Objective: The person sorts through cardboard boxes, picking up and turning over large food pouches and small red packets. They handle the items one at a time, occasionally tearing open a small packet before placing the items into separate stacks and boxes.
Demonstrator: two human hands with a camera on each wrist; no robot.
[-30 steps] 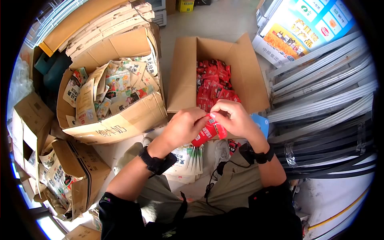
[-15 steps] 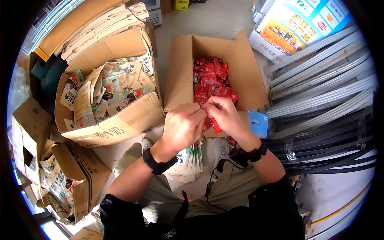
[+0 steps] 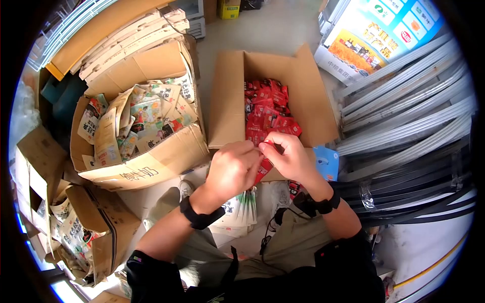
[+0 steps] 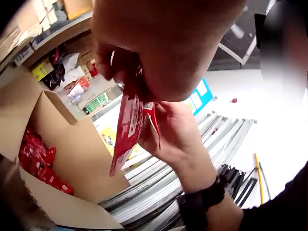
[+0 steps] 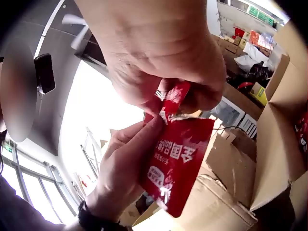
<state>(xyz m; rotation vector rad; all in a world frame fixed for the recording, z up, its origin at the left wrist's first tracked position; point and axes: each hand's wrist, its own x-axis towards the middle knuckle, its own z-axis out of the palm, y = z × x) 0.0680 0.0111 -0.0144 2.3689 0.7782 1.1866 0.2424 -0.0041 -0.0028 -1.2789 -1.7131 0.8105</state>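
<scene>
Between my two hands is a red printed foil packet (image 5: 173, 168), its top edge ripped partway across in the right wrist view. My left hand (image 3: 232, 169) pinches the packet's body near the tear, thumb laid against it. The right hand (image 3: 290, 159) grips the narrow strip at the packet's top. From the left wrist view the packet (image 4: 127, 130) hangs edge-on below the fingers, its torn side gaping. In the head view the hands cover most of it. Just beyond them stands an open carton (image 3: 318, 101) with many red packets (image 3: 268, 106) inside.
At left, a large carton (image 3: 141, 166) is full of beige printed pouches (image 3: 151, 113); a smaller carton (image 3: 116, 237) holds more. Stacked pouches (image 3: 235, 219) lie on the floor between the feet. White and black strips (image 3: 404, 126) line the right side.
The packet's red face showed widely below the hands a second ago; now the hands have turned and cover most of it. Both hands stay close together.
</scene>
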